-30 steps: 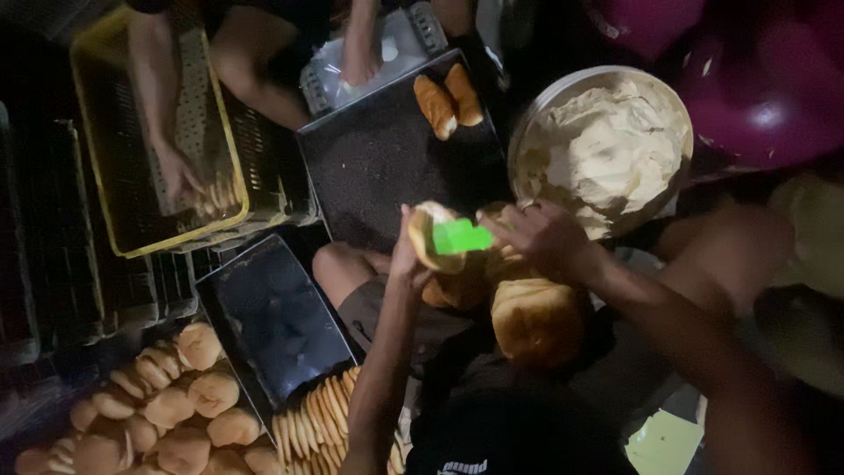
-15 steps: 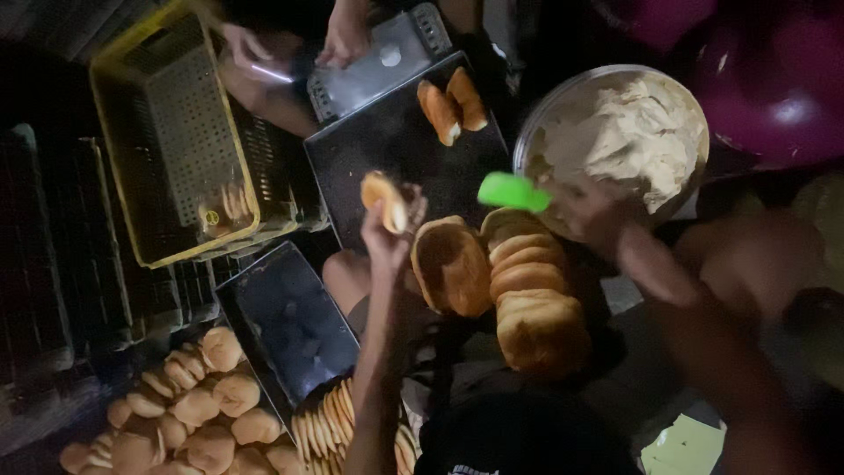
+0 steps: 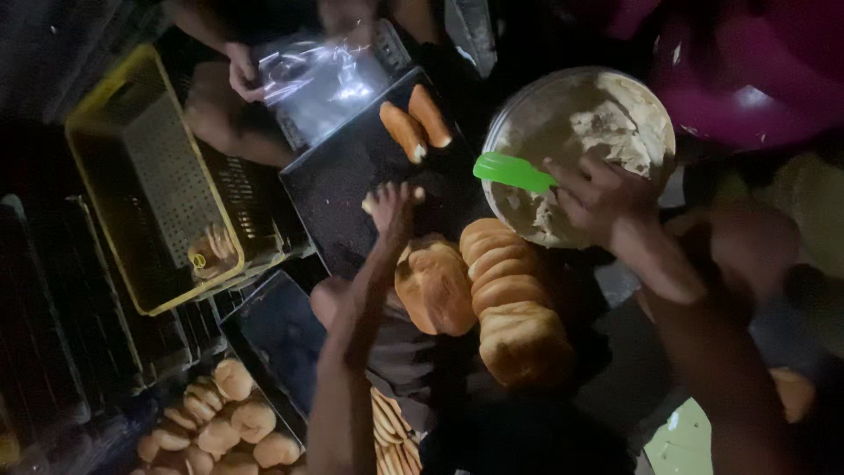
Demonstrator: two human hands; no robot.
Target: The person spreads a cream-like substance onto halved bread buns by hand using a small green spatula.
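Observation:
My left hand (image 3: pixel 392 209) reaches over the black baking tray (image 3: pixel 343 189), closed on a small bread roll (image 3: pixel 372 205) that is mostly hidden under the fingers. Two filled rolls (image 3: pixel 415 126) lie at the tray's far end. My right hand (image 3: pixel 600 198) grips a green spatula (image 3: pixel 512 171), whose blade sits at the near rim of a round metal bowl (image 3: pixel 499 132) of pale cream. A row of joined golden buns (image 3: pixel 512 303) and one separate bun (image 3: pixel 433 286) rest on my lap.
Across from me another person's hand (image 3: pixel 237 72) handles a clear plastic bag (image 3: pixel 318 81). A yellow crate (image 3: pixel 132 176) stands at the left, holding a few rolls. A second dark tray (image 3: pixel 274 345), a pile of rolls (image 3: pixel 230 422) and a purple basin (image 3: pixel 747 84) surround me.
My left hand has carried the roll from in front of me out onto the black tray. My right hand has taken the spatula from the roll to the bowl's rim.

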